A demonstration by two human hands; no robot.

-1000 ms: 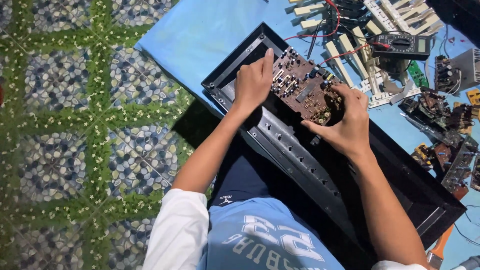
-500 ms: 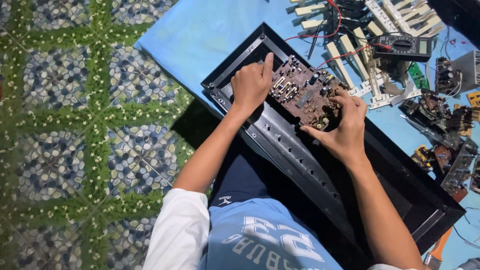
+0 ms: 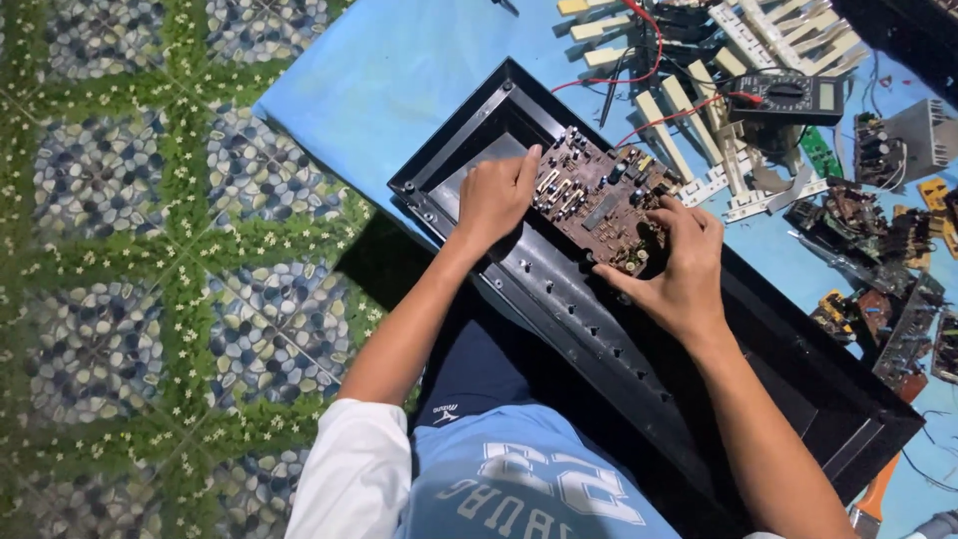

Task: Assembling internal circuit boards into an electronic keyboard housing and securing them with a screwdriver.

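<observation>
Both hands on the brown circuit board [image 3: 602, 203], the one packed with small components. My left hand [image 3: 496, 200] grips its near-left edge, fingers curled over the top and fingertips on the component side. My right hand [image 3: 682, 262] clamps the near-right corner, thumb under the edge and fingers bent on top. The board sits tilted between the two hands, over the open end of the long black plastic case [image 3: 559, 299].

The case runs diagonally under both hands, its far corner just past my left hand and the other end trailing off beyond my right forearm. It lies on a light blue sheet [image 3: 399, 80] spread over the floor, not on a counter.

Beyond my right hand: a dark handheld multimeter [image 3: 788, 97] with red leads [image 3: 639, 70] looping back toward the board, lying among cream plastic key strips [image 3: 689, 110]. Further right of that hand: a pile of loose boards and electronic parts [image 3: 878, 250] on the sheet. Near my right elbow there is an orange tool handle [image 3: 876, 494]; I can't tell what tool it is.

Left of my left hand: green and blue patterned floor [image 3: 130, 250].
</observation>
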